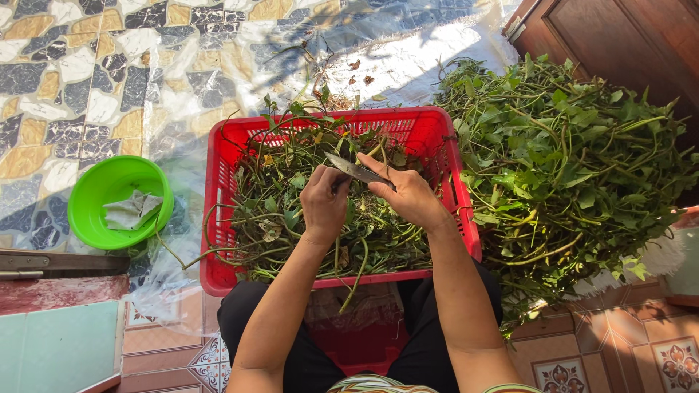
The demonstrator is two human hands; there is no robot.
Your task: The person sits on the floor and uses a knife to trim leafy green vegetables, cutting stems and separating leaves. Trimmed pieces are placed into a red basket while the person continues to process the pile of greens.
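A knife (354,170) was gripped by the right hand (408,195) above the red basket (218,218); a green stem (378,151) was pinched in the closed left hand (324,204). A leafy pile (575,167) lay right of the basket, a green bowl (91,193) left.

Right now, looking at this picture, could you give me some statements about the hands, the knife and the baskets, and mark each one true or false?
1. The right hand holds a knife over the red basket. True.
2. The red basket is filled with tomatoes. False: it holds green stems and leaves.
3. The green bowl lies on the person's left. True.
4. The big pile of leafy vines sits inside the green bowl. False: it lies on the floor, right of the red basket.
5. The left hand is closed around stems. True.
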